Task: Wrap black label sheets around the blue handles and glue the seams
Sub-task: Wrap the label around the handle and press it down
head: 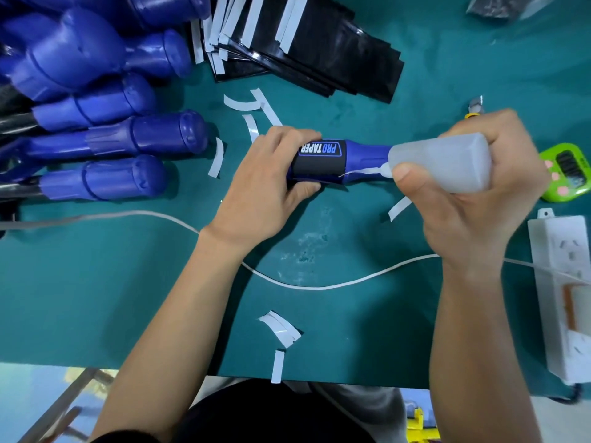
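Observation:
My left hand (268, 183) grips a blue handle (364, 155) lying across the middle of the green table. A black label sheet (319, 167) printed PRO TAPER is wrapped round it. My right hand (479, 193) holds a translucent glue bottle (444, 161), its nozzle touching the lower right edge of the label where a white strip sticks out. A pile of bare blue handles (96, 123) lies at the left. A stack of black label sheets (319, 49) with white backing strips lies at the top centre.
Peeled white backing strips (281, 327) are scattered over the green table (112, 298). A white cable (319, 286) runs under my arms to a white power strip (563, 282) at the right edge. A green timer (566, 171) and yellow-handled cutters (475, 111) lie behind my right hand.

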{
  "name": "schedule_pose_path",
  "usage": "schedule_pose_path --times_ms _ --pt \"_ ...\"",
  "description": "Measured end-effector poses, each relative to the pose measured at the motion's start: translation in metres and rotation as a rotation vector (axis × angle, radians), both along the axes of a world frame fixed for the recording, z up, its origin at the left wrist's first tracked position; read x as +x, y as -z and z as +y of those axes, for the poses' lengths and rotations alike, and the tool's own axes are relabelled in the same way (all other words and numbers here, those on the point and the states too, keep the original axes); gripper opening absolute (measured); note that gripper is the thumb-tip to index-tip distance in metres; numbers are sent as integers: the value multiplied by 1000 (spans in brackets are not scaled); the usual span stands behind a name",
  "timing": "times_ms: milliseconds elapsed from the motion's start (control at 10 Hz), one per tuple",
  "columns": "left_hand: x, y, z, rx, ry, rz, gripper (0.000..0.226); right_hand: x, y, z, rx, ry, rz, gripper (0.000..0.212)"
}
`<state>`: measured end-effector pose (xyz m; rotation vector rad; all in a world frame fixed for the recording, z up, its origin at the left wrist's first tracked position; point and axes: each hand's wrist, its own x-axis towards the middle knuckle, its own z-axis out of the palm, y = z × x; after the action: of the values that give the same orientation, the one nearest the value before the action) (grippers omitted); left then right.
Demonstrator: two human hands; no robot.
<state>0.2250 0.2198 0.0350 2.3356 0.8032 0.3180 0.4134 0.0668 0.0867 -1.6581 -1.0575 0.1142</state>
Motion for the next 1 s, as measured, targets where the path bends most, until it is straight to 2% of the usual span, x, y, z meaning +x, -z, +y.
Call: schedule_pose_path --times_ms 600,900,1000 --pt "-1 0 -1 -2 3 -1 57 1 -1 -3 -17 13 -53 30" --pt "-1 0 -1 0 -2 4 57 -10 0 6 117 -26 98 30" --pt "-1 1 -1 6 -10 3 59 -20 5 9 98 -51 152 27"
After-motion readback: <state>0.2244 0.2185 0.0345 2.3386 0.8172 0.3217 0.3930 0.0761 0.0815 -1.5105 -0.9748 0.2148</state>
